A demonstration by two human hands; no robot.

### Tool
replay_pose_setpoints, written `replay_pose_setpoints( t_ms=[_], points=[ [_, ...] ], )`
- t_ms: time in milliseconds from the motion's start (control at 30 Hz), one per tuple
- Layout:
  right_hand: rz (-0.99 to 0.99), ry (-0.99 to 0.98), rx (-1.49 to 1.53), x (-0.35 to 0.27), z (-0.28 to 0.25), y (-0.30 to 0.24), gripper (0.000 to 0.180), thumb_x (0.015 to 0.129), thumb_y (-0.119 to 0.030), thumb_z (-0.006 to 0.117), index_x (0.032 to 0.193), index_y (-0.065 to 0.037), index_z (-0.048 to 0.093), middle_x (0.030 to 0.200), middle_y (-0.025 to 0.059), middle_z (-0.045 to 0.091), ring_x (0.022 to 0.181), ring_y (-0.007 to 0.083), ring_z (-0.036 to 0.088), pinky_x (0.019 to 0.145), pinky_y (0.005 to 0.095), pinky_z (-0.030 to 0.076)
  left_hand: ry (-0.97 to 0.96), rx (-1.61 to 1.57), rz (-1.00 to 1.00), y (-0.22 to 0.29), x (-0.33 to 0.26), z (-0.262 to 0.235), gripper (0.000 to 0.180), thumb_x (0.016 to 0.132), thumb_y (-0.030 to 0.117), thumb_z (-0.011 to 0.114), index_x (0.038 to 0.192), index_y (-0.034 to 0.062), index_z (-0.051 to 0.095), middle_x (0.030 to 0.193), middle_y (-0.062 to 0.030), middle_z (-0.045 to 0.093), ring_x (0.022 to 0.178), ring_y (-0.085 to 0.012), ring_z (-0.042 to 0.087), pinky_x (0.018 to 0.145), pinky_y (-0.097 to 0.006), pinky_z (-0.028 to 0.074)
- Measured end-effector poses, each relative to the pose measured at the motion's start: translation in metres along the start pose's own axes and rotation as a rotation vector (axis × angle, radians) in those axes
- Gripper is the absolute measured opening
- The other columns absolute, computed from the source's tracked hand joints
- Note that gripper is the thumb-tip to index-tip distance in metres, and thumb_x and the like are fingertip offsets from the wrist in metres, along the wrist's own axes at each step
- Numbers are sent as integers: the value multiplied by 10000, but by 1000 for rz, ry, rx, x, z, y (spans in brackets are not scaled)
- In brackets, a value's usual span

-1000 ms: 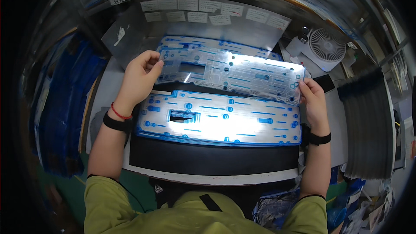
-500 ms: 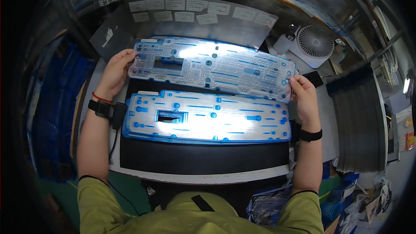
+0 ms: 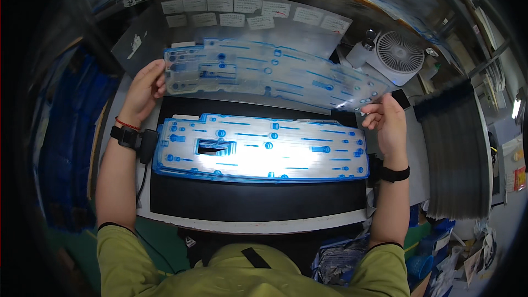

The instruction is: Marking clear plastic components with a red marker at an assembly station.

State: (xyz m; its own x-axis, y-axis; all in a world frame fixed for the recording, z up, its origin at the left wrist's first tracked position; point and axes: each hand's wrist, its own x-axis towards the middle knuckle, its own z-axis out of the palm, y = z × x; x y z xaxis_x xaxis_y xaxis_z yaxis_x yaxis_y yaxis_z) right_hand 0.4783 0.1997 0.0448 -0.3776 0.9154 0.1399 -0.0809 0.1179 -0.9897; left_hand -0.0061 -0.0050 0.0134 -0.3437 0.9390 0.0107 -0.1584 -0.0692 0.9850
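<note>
A long, see-through keyboard membrane (image 3: 247, 74) with blue markings and a cut-out near its left end hangs in the air, bowed and blurred at the right. My left hand (image 3: 146, 89) pinches its left edge between thumb and fingers. At the right end, my right hand (image 3: 388, 118) grips the lower corner, with its fingers curled. Below, nearer my body, a stack of similar keyboard membranes (image 3: 250, 133) lies flat on a black mat (image 3: 264, 198). Bright glare covers the stack's middle.
Behind the membrane stands a grey panel (image 3: 297, 36) with paper labels. A white fan (image 3: 400, 58) is at the back right. Dark layered sheets (image 3: 459, 154) hang at the right, blue material (image 3: 69, 137) at the left. A black cable (image 3: 144, 181) runs beside my left forearm.
The held membrane has lifted and shifted away from the stack, its right end bending upward. My right hand has moved slightly right, and its fingers have curled more. The stack stays put.
</note>
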Motion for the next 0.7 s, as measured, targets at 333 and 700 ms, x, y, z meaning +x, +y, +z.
replay_pose_setpoints(
  t_ms=[333, 700],
  points=[
    [76, -139, -93, 3, -9, 6, 316, 932, -136, 637, 1196, 15, 550, 830, 69, 692, 684, 82, 633, 575, 194, 458, -65, 96, -79, -5, 0, 1, 241, 976, 321, 580, 1019, 84, 601, 887, 1, 595, 803, -86, 573, 688, -203, 447],
    [59, -110, -142, 2, -5, 6, 467, 885, 8, 607, 1328, -27, 462, 1014, 49, 667, 785, 60, 606, 644, 198, 449, -108, 24, 26, 0, -7, 17, 540, 948, 127, 587, 1434, 22, 376, 1216, -91, 582, 1119, -131, 581, 921, -268, 477]
  ],
)
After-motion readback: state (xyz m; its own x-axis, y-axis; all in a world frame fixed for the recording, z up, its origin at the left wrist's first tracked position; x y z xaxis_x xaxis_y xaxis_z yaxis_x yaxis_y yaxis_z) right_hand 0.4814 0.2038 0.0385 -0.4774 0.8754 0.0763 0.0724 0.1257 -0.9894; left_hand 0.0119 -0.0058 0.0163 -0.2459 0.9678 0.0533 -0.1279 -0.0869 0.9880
